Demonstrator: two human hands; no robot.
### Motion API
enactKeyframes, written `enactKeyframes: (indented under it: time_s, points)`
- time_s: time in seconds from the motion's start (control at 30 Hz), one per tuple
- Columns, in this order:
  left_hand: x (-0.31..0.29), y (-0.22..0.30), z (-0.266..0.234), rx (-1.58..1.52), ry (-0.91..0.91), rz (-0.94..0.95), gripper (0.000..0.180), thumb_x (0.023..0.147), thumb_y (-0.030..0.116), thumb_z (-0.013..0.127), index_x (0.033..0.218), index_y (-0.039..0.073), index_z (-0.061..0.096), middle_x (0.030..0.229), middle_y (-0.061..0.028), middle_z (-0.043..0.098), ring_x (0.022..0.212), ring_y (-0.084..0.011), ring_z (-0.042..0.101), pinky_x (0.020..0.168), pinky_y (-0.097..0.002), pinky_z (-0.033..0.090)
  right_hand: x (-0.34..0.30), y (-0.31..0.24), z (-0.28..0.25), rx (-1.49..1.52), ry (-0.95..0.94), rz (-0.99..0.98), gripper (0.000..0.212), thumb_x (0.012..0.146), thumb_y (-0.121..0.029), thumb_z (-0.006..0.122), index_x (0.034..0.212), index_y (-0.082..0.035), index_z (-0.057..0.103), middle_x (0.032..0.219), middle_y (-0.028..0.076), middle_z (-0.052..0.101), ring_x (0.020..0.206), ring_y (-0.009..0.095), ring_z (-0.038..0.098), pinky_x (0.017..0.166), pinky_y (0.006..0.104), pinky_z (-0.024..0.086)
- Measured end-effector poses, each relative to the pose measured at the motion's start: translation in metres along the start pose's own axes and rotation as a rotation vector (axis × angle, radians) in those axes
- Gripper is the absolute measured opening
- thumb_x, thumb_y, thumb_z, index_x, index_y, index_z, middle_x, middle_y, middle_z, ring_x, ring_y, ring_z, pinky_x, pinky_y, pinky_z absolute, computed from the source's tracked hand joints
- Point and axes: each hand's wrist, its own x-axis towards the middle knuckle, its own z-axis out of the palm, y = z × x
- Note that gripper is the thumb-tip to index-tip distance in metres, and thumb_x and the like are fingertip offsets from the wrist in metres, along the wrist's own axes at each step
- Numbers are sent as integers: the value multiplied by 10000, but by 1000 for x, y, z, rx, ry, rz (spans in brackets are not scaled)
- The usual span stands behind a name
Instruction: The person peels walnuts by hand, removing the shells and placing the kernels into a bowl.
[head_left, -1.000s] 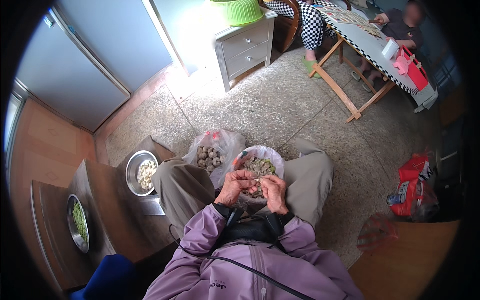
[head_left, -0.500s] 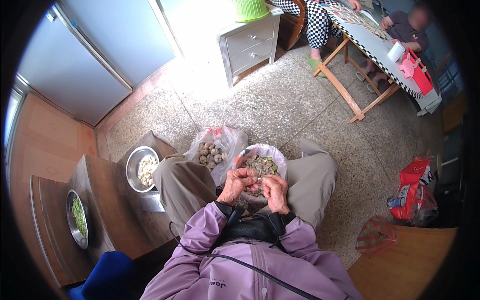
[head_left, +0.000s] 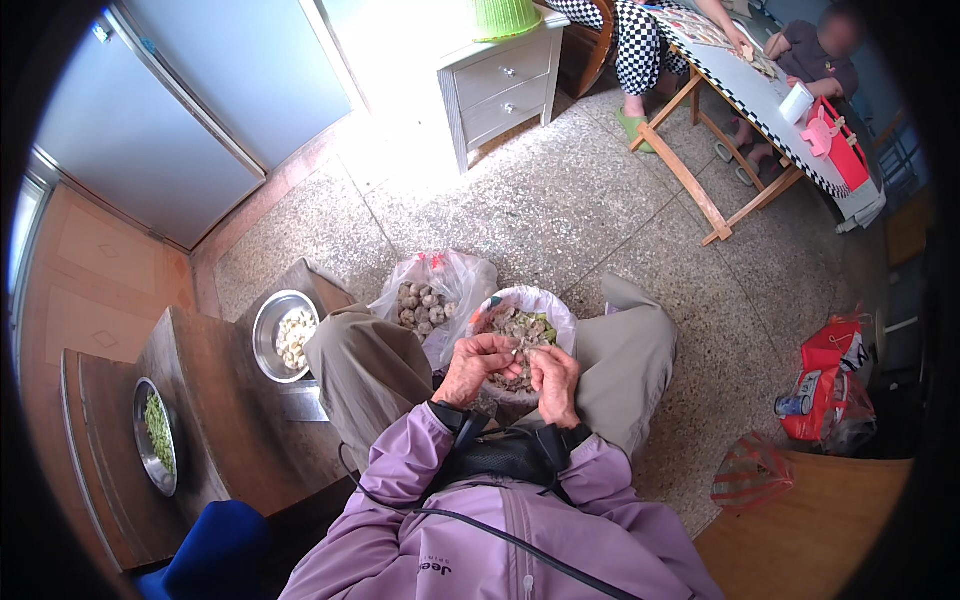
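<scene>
My left hand (head_left: 475, 366) and my right hand (head_left: 555, 382) meet over a lined waste bin (head_left: 560, 306) between my knees. Their fingertips pinch a small whitish garlic clove (head_left: 516, 356), partly hidden by the fingers. Dry skins and some green scraps (head_left: 525, 328) fill the bin. Just left of it lies an open plastic bag (head_left: 465, 278) with whole garlic bulbs (head_left: 424, 308). Peeled white cloves (head_left: 294, 338) lie in a steel bowl (head_left: 262, 350) by my left knee.
A second steel bowl (head_left: 152, 480) with chopped greens stands on the wooden bench (head_left: 210, 400) at left. A red bag (head_left: 815, 400) is at right. Farther off are a white drawer cabinet (head_left: 500, 90) and a folding table (head_left: 760, 110) with two people.
My fingertips have shifted slightly against each other around the clove, above the bin. At the far table, a person's arm now reaches farther across the tabletop.
</scene>
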Motion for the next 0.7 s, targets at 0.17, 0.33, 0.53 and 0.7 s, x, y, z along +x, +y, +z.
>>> enactKeyframes:
  time_s: [0.17,0.33,0.53,0.7]
  points:
    - [-3,4,-1,-29,-14,-1,184,886,-3,599,1064,-36,635,893,-113,694,733,-173,672,682,-282,547,2,6,-2,-36,51,20,109,851,-122,666,818,-19,648,622,-33,527,472,12,406,402,177,266]
    - [-1,6,3,-12,-46,-3,198,915,20,575,1097,-36,630,906,-116,697,728,-164,669,674,-276,547,3,2,-7,-75,28,7,119,857,-154,660,833,-38,645,631,-42,525,471,9,395,401,179,258]
    - [1,18,8,-93,1,-13,211,944,49,533,1114,-29,630,896,-125,695,703,-171,665,664,-283,548,11,-6,-6,-54,12,118,105,865,-160,626,825,-63,634,652,-37,534,487,20,411,408,185,259]
    - [-5,63,12,-89,151,211,241,872,10,618,1106,-47,636,888,-134,691,701,-190,664,638,-293,537,27,-8,-30,24,-43,171,152,816,-77,619,935,13,649,726,34,597,496,71,470,400,198,299]
